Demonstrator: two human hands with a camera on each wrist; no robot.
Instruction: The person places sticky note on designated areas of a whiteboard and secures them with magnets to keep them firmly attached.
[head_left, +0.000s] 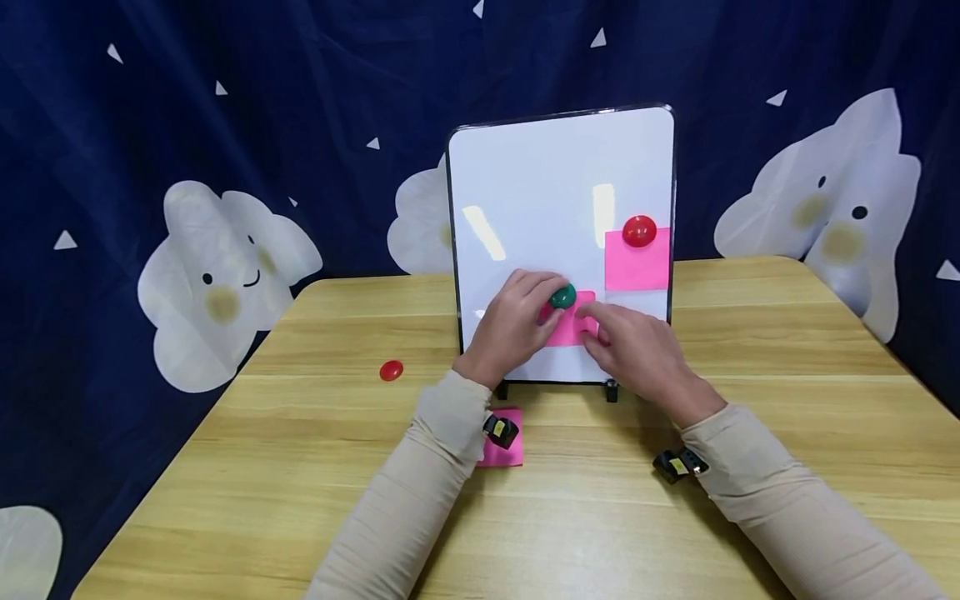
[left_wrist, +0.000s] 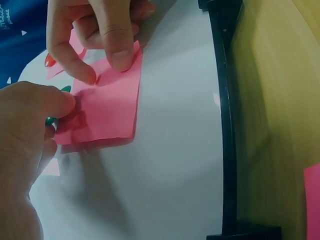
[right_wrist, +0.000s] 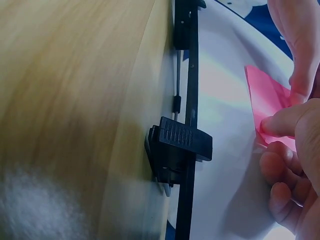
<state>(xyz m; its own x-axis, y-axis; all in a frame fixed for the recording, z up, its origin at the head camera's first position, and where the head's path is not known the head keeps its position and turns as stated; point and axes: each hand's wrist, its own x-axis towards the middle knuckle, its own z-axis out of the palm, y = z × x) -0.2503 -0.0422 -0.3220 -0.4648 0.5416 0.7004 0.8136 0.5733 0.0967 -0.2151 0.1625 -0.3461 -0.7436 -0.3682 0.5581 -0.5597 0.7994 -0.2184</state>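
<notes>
In the head view, my left hand (head_left: 517,321) holds a round green magnet (head_left: 563,297) between fingers and thumb at the top of a pink sticky note (head_left: 564,332). The note is low on an upright whiteboard (head_left: 536,183). In the left wrist view, the left thumb lies over the note's edge and mostly hides the green magnet (left_wrist: 65,89). My right hand (head_left: 637,346) holds the note's right side with thumb and index finger. Its thumb covers a corner of the note (right_wrist: 260,92) in the right wrist view, its other fingers curled.
Higher on the board's right side, a red magnet (head_left: 640,231) sits on another pink note (head_left: 637,268). A loose red magnet (head_left: 391,370) lies on the wooden table (head_left: 300,467). Below the board, a pink note (head_left: 513,450) lies partly under the left wrist. Black feet (right_wrist: 175,150) support the board.
</notes>
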